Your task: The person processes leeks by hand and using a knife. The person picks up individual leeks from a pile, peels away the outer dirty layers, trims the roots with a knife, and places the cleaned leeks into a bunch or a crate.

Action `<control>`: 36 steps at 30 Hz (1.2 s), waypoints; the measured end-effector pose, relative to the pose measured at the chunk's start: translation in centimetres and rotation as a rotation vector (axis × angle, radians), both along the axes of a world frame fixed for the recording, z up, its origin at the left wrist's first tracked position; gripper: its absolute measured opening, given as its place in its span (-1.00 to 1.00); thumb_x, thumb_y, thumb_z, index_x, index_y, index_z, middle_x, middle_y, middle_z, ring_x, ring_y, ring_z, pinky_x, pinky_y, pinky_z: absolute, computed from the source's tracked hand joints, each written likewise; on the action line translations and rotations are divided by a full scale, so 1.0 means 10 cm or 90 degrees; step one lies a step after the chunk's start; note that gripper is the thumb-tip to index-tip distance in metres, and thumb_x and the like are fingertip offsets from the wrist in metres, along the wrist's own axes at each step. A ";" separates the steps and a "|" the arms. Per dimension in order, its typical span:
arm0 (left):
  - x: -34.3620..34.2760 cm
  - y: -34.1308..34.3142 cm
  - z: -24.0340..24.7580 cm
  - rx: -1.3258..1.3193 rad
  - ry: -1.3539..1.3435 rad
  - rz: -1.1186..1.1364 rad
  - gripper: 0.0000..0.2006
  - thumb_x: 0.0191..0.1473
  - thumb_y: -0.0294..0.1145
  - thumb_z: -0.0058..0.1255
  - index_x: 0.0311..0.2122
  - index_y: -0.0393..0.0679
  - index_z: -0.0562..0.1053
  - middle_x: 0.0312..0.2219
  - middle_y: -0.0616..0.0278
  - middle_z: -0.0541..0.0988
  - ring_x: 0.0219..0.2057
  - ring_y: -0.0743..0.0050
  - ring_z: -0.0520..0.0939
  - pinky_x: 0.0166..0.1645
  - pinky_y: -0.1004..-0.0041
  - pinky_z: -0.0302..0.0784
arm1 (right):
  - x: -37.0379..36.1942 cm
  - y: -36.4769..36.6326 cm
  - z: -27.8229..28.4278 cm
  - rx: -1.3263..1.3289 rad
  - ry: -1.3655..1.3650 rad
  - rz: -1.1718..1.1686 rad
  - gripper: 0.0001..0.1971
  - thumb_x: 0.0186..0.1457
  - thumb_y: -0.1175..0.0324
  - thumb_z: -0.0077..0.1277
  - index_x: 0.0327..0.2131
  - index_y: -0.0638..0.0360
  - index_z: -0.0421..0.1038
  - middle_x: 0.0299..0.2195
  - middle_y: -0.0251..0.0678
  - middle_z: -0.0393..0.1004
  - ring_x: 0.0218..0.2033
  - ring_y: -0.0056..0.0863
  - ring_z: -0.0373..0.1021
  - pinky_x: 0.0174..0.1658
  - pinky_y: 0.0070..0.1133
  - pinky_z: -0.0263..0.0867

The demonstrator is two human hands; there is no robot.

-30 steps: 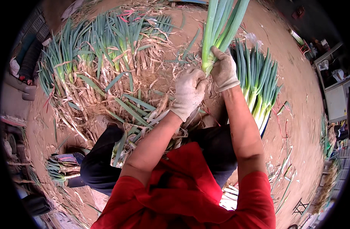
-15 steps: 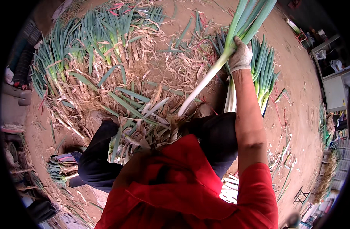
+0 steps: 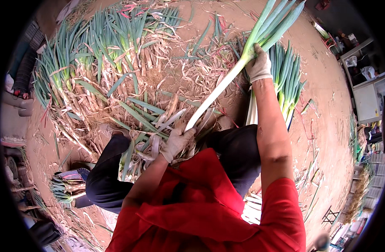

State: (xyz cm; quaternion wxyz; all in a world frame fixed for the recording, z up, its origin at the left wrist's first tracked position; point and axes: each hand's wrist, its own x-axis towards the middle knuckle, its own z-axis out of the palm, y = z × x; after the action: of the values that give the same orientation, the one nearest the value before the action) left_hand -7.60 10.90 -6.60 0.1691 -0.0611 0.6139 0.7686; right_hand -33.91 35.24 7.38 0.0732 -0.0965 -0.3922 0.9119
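A long green onion (image 3: 219, 87) with a clean white stem and broad green leaves slants across in front of me. My gloved right hand (image 3: 259, 65) is closed round it where the white stem turns into leaves. At the root end my gloved left hand (image 3: 177, 142) grips the bottom of the stem, so the root tip is hidden. Below the left hand lies a heap of peeled husks and cut leaves (image 3: 148, 147) between my legs. Beside my right forearm stands a bundle of clean green onions (image 3: 287, 77), partly covered by the arm.
Many untrimmed green onions (image 3: 104, 46) with dry brown husks lie in a wide pile at the far left. Loose husks (image 3: 192, 80) litter the dirt floor ahead. A small bunch of onions (image 3: 68, 187) rests by my left knee. A white cabinet (image 3: 368, 98) stands at the right.
My left hand has come up into view and taken hold of the onion's root end. The right hand has lowered slightly toward me, and the onion has tilted a little further over.
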 end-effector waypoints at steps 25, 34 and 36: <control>0.06 0.45 0.60 -0.364 0.309 -0.079 -0.81 0.18 -0.32 -0.14 -0.33 -0.22 0.44 -0.68 0.07 0.45 -0.63 0.12 0.52 -0.53 0.28 0.39 | 0.18 -0.94 -0.58 0.580 -0.290 0.067 -0.82 0.00 0.47 -0.06 -0.27 0.26 0.32 -0.54 -0.19 0.42 -0.66 -0.38 0.38 -0.60 -0.42 0.30; 0.97 -0.64 -1.60 -0.514 -0.049 -0.103 -0.69 0.13 -0.17 -0.17 -0.28 -0.24 0.42 -0.47 -0.15 0.53 -0.37 -0.25 0.53 -0.24 0.11 0.42 | 0.26 -0.24 0.40 0.197 0.028 0.113 -0.92 0.12 0.48 -0.11 -0.31 0.27 0.32 -0.55 -0.31 0.39 -0.64 -0.57 0.30 -0.60 -0.63 0.30; 0.95 -1.06 -2.09 -0.513 -0.002 0.032 -0.78 0.12 -0.27 -0.15 -0.40 -0.19 0.44 -0.69 0.35 0.34 -0.71 0.57 0.34 -0.61 0.48 0.27 | 0.06 0.23 0.38 0.371 0.068 0.073 -0.90 0.10 0.37 -0.04 -0.35 0.17 0.33 -0.68 -0.41 0.32 -0.77 -0.63 0.20 -0.73 -0.65 0.12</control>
State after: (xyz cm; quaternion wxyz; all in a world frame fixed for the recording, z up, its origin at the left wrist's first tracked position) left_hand 1.85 0.29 -27.47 0.1136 -0.1387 0.8640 0.4705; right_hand -33.26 37.55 11.22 0.0667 -0.0012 -0.6377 0.7674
